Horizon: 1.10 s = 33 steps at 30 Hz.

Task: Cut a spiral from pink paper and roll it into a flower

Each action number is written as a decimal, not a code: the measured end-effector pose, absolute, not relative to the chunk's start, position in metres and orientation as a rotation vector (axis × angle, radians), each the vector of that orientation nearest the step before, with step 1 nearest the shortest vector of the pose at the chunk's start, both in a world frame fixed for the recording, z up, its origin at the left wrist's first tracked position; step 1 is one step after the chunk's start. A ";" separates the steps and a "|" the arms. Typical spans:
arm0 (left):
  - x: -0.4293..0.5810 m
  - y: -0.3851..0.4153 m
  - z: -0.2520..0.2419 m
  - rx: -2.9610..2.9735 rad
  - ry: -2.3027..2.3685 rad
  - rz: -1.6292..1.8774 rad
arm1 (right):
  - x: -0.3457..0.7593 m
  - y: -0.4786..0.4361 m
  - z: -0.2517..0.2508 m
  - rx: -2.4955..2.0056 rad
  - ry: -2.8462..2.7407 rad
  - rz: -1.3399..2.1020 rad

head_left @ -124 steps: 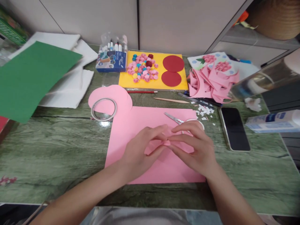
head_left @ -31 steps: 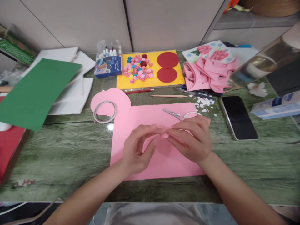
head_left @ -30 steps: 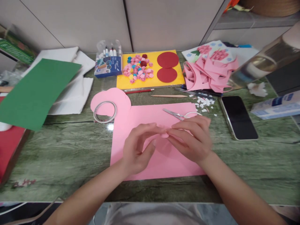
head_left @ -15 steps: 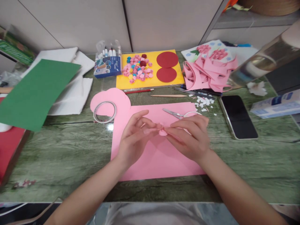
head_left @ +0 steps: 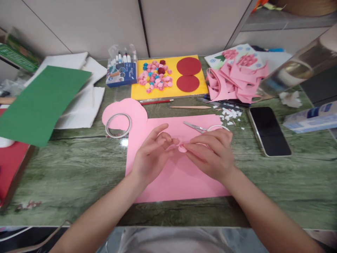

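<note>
A small curled piece of pink paper (head_left: 182,148), shaped like a rolled rosette, is held over a large pink sheet (head_left: 168,188). My right hand (head_left: 212,154) is closed, its thumb and fingertips pinching the roll from the right. My left hand (head_left: 152,154) has its fingers bent around the loose pink end on the left side; its exact grip is partly hidden. Behind my right fingers lie scissors (head_left: 195,127) with white handles on the sheet. Pink paper circles (head_left: 134,109) sit at the sheet's upper left, under a roll of tape (head_left: 118,135).
Rolled paper flowers (head_left: 155,75) and two red circles (head_left: 188,83) rest on a yellow sheet (head_left: 139,94) at the back. Pink scraps (head_left: 234,82), white bits (head_left: 229,114) and a phone (head_left: 270,131) are to the right. A green sheet (head_left: 39,105) lies left.
My left fingers have loosened and drawn slightly back from the pink roll, showing more of its loose end. My right hand keeps its pinch. The view has shifted slightly.
</note>
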<state>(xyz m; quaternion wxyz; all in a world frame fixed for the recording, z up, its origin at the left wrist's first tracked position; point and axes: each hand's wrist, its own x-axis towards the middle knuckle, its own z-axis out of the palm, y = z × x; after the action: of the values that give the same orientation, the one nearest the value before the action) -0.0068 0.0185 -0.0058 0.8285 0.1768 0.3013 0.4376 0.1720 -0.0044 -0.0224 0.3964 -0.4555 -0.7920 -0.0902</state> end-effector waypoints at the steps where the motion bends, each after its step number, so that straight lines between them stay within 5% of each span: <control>1: -0.007 0.019 -0.005 0.361 0.636 0.933 | 0.172 -0.004 -0.022 -1.153 -2.010 -0.234; 33: -0.007 0.023 -0.010 0.264 0.632 0.953 | 0.168 -0.003 -0.024 -1.159 -2.063 -0.184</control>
<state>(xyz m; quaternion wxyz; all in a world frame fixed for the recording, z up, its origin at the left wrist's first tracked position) -0.0071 0.0226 -0.0103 0.8328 0.1247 0.2981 0.4495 0.1685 -0.0035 -0.0236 0.3748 -0.4527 -0.8059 -0.0720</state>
